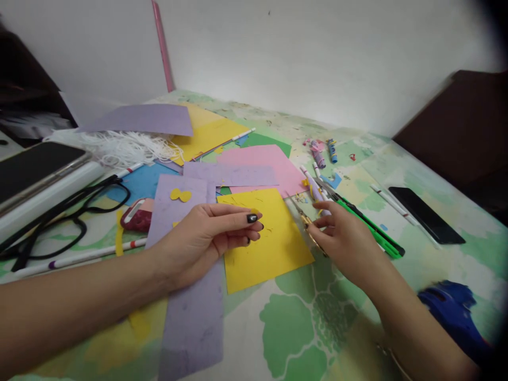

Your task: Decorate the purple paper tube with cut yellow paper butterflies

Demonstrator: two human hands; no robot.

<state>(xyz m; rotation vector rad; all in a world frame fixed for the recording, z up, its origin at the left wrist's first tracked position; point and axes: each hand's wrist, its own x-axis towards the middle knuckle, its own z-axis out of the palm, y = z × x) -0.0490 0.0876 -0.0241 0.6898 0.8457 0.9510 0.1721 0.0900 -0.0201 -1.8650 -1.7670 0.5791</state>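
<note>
Between the thumb and fingertips of my left hand [228, 226] is a small yellow paper piece [254, 211], mostly hidden by the fingers. Beneath that hand lie a yellow paper sheet [273, 248] and a long purple paper strip [194, 328]. My right hand [345, 241] is at the gold-handled scissors [317, 244], its fingers loosely curved and apart; the thumb overlaps the handles. The scissor blades point away toward the pink paper [265, 159]. A yellow paper bow shape [180, 195] rests on the purple paper left of my hands.
Right of the scissors lies a green cutter [373, 230], with small rolled paper pieces [317, 154] behind it. A black phone [426, 214] and a dark blue object [448, 312] are at the right. Black glasses [79, 222], white string [127, 151] and a red-and-pink item [137, 214] are on the left.
</note>
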